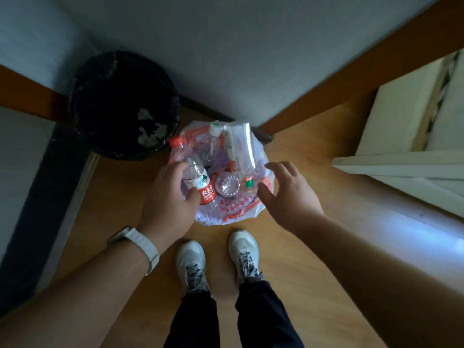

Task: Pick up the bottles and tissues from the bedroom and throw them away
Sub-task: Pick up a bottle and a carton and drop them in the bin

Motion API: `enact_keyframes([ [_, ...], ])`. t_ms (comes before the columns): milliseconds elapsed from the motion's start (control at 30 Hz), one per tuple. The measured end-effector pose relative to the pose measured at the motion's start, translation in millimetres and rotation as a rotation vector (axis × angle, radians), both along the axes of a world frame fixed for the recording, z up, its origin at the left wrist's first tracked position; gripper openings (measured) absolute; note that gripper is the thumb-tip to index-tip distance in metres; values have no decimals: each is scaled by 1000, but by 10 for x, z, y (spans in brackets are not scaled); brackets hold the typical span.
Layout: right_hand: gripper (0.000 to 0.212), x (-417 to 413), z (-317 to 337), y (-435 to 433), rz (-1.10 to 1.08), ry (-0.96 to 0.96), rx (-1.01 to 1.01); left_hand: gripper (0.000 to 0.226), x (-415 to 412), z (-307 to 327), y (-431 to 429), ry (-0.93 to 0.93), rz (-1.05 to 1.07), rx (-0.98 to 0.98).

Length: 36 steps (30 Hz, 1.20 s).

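Shoes (193, 264) on the wood floor (313, 285), just this side of the plastic bag (236, 209). Left hand (168, 199), grip clamped on a red-label bottle (200, 182) at the bag's left edge; right hand (288, 194) spread, holding nothing, at its right edge. Several bottles (227, 185) already lie in the bag, so collecting looks mostly done; this one not yet let go. Black bin (120, 106) beyond-left of the bag, tissues (153, 133) in it. Grey wall (226, 59) behind.
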State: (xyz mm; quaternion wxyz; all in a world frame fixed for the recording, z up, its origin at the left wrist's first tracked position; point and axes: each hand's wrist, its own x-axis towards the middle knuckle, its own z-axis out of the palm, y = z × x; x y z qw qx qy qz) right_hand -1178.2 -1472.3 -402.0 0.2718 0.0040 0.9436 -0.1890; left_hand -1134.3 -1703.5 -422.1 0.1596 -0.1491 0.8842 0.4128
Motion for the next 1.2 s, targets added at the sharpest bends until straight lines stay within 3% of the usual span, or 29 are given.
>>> enact_keyframes([
  [267, 46, -87, 1479, -58, 119, 110, 71, 46, -319, 1426, -33, 147, -440, -134],
  [667, 52, 447, 3489, 76, 159, 260, 206, 48, -7, 3477, 68, 345, -632, -379],
  [900, 55, 1044, 4236, 216, 72, 287, 266, 45, 220, 4161, 193, 505, -713, -378],
  [1200, 55, 1493, 4846, 684, -66, 375, 304, 53, 406, 4740, 761, 574, -838, -396],
])
